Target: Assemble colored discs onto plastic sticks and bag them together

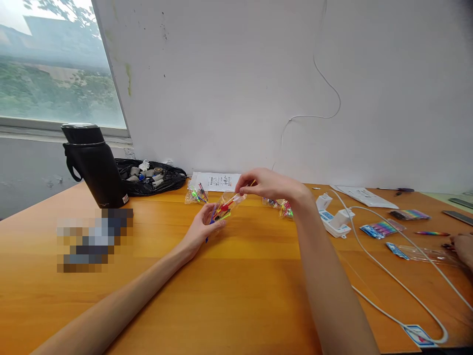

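Note:
Above the middle of the table, my left hand (201,224) is closed round the lower part of a small clear plastic bag (224,207) with red, yellow and blue pieces in it. My right hand (264,181) reaches over from the right, its fingertips pinched at the bag's upper end. A thin yellow piece shows beside those fingers; whether they grip it or the bag's edge, I cannot tell. Behind my left hand lies a similar bag of colourful pieces (196,195). More such bags (285,209) lie behind my right wrist, partly hidden.
A black flask (96,170) stands at left, before a black plastic bag (173,173) of odds and ends. To the right are a white power strip (334,224), a looping white cable (391,283) and packs of coloured pens (384,228). Another person's hand (464,248) shows at the right edge.

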Action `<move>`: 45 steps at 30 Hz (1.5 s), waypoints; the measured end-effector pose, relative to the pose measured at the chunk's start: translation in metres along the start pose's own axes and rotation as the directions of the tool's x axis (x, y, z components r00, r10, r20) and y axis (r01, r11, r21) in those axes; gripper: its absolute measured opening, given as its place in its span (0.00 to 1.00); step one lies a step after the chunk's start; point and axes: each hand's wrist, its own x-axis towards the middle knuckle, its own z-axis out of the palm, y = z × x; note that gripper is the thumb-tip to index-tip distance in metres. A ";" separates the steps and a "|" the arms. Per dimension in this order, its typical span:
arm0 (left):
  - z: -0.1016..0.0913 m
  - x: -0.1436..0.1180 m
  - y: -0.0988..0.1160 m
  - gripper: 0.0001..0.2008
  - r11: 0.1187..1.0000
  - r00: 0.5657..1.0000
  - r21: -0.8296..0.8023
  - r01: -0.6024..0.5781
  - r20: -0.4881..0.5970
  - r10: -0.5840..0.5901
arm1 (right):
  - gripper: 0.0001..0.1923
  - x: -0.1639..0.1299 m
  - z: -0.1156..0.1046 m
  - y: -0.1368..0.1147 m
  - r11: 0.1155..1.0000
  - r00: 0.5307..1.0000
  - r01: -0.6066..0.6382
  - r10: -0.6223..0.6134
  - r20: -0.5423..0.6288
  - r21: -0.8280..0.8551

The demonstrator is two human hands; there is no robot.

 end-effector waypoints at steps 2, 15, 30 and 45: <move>0.001 0.000 0.000 0.24 1.000 1.000 -0.004 -0.005 0.011 0.005 | 0.11 0.002 0.002 -0.001 1.000 1.000 0.002 -0.002 0.009 0.002; 0.000 0.000 0.000 0.24 0.999 1.000 0.033 0.010 0.007 -0.010 | 0.10 0.019 0.020 -0.008 0.995 0.996 0.042 -0.049 0.078 0.089; -0.002 0.002 -0.001 0.24 0.998 0.997 0.062 -0.027 -0.065 0.031 | 0.15 0.014 0.018 -0.016 0.995 0.995 0.079 -0.083 0.061 0.059; -0.014 0.007 0.009 0.24 0.943 0.966 -0.259 0.208 0.205 -0.157 | 0.10 0.009 0.008 -0.003 0.988 0.975 0.148 -0.139 -0.171 0.038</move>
